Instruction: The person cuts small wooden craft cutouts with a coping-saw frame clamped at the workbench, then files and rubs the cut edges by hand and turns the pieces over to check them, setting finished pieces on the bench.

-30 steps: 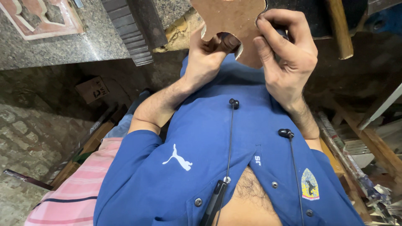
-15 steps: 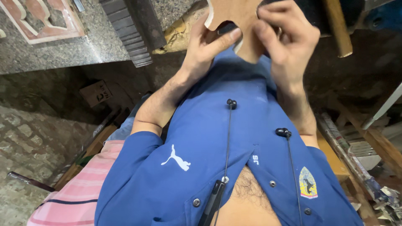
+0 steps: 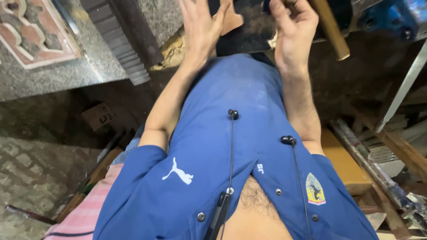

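The wooden piece [image 3: 231, 20] is flat and light brown, with a curved cut edge, and only a small part of it shows near the top of the view, between the two hands. It lies just beside the fingers of the left hand [image 3: 200, 31], on the side of the right hand, and it seems to touch the fingertips there; this looks like a light support and not a real grip. The left hand is wide open, fingers stretched and spread, palm turned to the piece. The right hand [image 3: 293, 31] is half curled, fingers bent inward, and I cannot tell if it has hold of anything (its fingertips go out of the view). Beyond the right hand a round wooden handle [image 3: 331, 31] leans, apart from it. Under both forearms is the blue shirt [image 3: 231, 160], with two black earbuds [image 3: 233, 114] hanging on it. Far outside the left hand lies a patterned stone slab [image 3: 40, 40]
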